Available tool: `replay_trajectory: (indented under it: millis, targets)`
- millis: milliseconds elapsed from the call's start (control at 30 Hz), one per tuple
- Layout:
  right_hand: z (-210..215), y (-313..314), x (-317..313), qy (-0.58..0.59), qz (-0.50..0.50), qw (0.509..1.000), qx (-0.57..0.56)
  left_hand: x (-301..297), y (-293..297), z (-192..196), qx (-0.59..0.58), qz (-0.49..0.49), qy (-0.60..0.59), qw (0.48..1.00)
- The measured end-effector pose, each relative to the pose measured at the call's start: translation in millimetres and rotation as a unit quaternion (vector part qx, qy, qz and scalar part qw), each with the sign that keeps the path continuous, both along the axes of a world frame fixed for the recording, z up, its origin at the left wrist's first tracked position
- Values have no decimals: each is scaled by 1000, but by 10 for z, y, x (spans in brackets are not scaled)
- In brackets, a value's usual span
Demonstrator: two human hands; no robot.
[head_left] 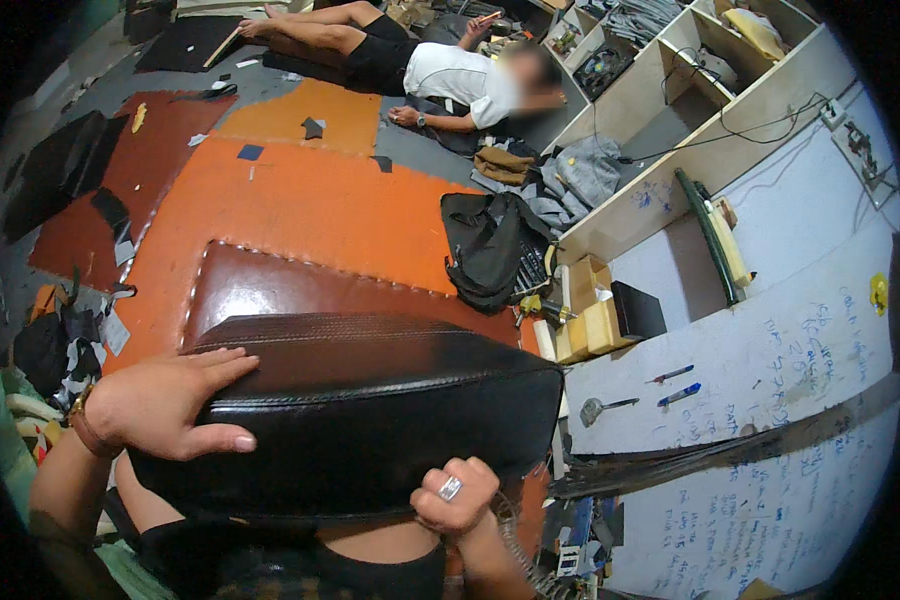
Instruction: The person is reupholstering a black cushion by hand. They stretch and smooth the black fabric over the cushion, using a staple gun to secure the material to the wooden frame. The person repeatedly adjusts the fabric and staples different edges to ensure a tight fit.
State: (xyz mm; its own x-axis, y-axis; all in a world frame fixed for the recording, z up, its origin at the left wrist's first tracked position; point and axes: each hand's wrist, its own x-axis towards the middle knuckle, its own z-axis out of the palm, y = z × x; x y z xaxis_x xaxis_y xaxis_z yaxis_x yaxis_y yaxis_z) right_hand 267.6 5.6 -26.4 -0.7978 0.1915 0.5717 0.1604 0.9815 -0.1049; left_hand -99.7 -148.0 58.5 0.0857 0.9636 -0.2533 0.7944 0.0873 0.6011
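A black leather-covered cushion [390, 420] with stitched seams lies across my lap. My left hand [175, 405] rests flat on its left end, fingers and thumb stretched out and apart. A watch with a brown strap is on that wrist. At the cushion's lower right edge is my right hand [457, 495], its fingers curled closed and a ring on one of them. What this hand grips, if anything, is hidden. A coiled clear hose [515, 540] hangs beside the right wrist.
Orange and brown padded sheets [310, 210] cover the floor ahead. A black bag [495, 245] lies beyond the cushion, near a yellow box [590, 320]. Pens [678, 394] lie on the white board at right. Another person [450, 80] reclines at the back. Scraps [70, 345] lie left.
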Motion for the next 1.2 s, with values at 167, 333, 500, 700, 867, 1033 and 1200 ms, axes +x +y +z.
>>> replay_trajectory:
  millis: [167,333,500,700,867,1033,1200]
  targets:
    - [244,430,100,-45,30,997,-50,529,217,254,70,-11,22,997]
    - [348,614,191,-33,37,997,-65,1075,341,156,213,11,78,974]
    - [99,332,141,71,-28,996,-56,1286,977,137,135,96,68,984]
    - [-386,-511,117,378,-171,835,-361,1499,1017,86,160,141,147,966]
    - [-270,-441,135,351,-45,455,-817,1500,1000,58,175,157,154,960]
    - [-115,-315,-63,276,-102,652,-698,1458,1017,7,212,151,156,953]
    - [230,-469,-1,308,-95,749,-578,1460,936,82,198,158,129,959]
